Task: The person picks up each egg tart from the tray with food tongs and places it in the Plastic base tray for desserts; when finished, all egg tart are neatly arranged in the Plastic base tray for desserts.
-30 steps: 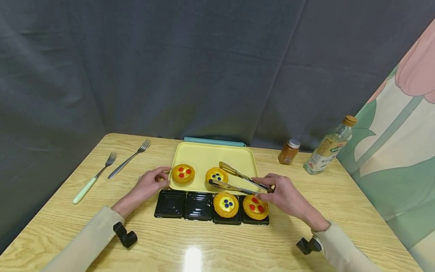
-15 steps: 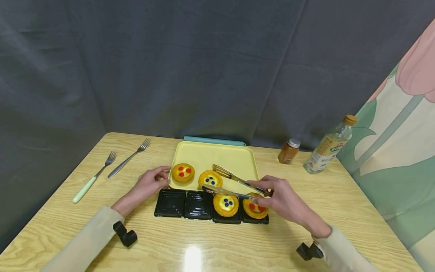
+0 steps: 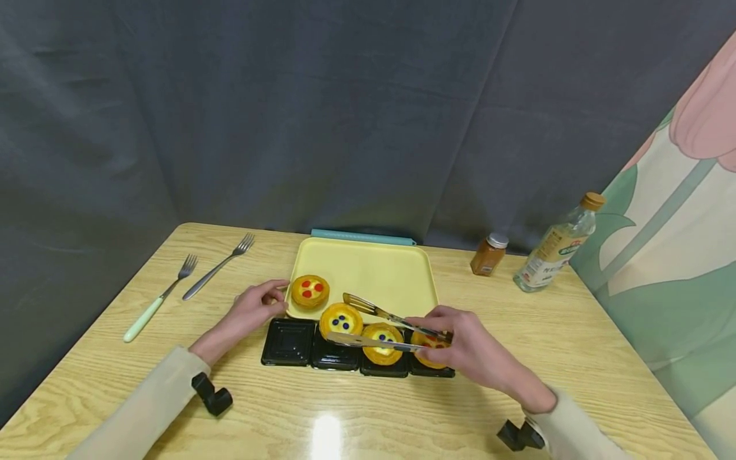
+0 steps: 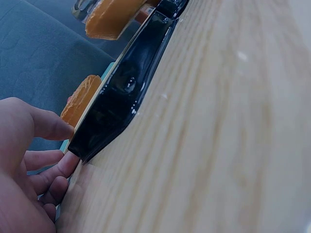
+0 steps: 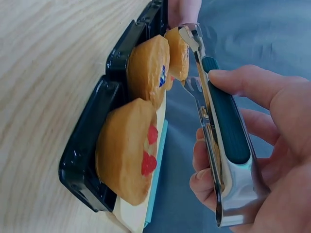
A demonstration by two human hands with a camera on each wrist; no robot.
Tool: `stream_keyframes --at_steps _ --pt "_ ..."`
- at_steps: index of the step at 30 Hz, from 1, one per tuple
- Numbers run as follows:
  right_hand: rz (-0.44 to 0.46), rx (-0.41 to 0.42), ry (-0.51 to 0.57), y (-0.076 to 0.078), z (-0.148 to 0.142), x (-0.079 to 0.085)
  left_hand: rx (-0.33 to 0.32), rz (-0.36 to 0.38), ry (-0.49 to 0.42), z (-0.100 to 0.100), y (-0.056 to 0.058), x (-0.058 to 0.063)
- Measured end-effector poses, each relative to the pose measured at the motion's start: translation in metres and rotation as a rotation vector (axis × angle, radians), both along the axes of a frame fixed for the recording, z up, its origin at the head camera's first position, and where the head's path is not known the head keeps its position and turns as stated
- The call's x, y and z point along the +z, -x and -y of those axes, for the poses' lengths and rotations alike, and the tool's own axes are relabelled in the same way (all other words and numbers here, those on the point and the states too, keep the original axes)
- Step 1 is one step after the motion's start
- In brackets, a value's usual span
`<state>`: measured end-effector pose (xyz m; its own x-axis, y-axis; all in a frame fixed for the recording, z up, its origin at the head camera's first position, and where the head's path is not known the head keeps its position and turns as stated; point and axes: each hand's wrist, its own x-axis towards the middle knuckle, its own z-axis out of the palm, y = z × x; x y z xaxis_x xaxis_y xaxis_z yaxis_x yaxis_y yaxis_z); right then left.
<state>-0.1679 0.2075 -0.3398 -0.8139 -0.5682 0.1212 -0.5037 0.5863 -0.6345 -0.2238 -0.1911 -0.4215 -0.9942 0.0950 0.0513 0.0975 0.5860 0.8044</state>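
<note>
My right hand (image 3: 474,348) grips metal tongs (image 5: 228,126) with dark green grips, the thumb on one side and fingers on the other. Between the tong tips sits a tart with blue berries (image 3: 340,318), over the second black square tray from the left. Another blue-berry tart (image 3: 382,348) and a red-topped tart (image 5: 124,150) lie in the two right-hand black trays, partly hidden by the tongs and hand. The leftmost black tray (image 3: 287,342) holds nothing. My left hand (image 3: 252,308) pinches the left edge of a yellow tray (image 3: 368,262), where one red-topped tart (image 3: 310,292) lies.
Two forks lie at the left, one with a pale green handle (image 3: 145,318), one all metal (image 3: 213,273). A teal strip (image 3: 362,237) runs behind the yellow tray. At the back right stand a small spice jar (image 3: 489,255) and a glass bottle (image 3: 554,249). A dark curtain (image 3: 322,115) hangs behind.
The tongs and the blue-berry tart have moved left and toward the person, off the yellow tray to above a black tray. The left hand has stayed put.
</note>
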Motion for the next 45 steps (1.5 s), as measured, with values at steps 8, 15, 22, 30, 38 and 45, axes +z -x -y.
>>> stream_keyframes --at_steps 8,15,22,30,38,45 --pt "-0.007 0.045 -0.018 -0.003 0.004 -0.005 0.000 0.002 -0.004 -0.001 0.001 0.000" --pt "0.015 0.065 -0.025 -0.004 0.005 -0.007 0.003 0.007 -0.005 -0.001 0.000 0.000" --pt "0.017 0.069 -0.036 -0.003 0.004 -0.009 0.003 -0.002 -0.007 -0.001 -0.001 0.001" --pt "-0.014 0.052 -0.068 -0.004 0.003 -0.005 0.001 -0.002 -0.005 -0.002 -0.001 0.001" --pt "-0.083 0.014 -0.072 -0.004 0.008 -0.005 -0.002 0.004 -0.010 -0.001 -0.001 0.001" --pt "-0.143 -0.015 -0.062 0.002 0.016 -0.005 -0.004 0.008 -0.014 -0.002 -0.001 0.002"
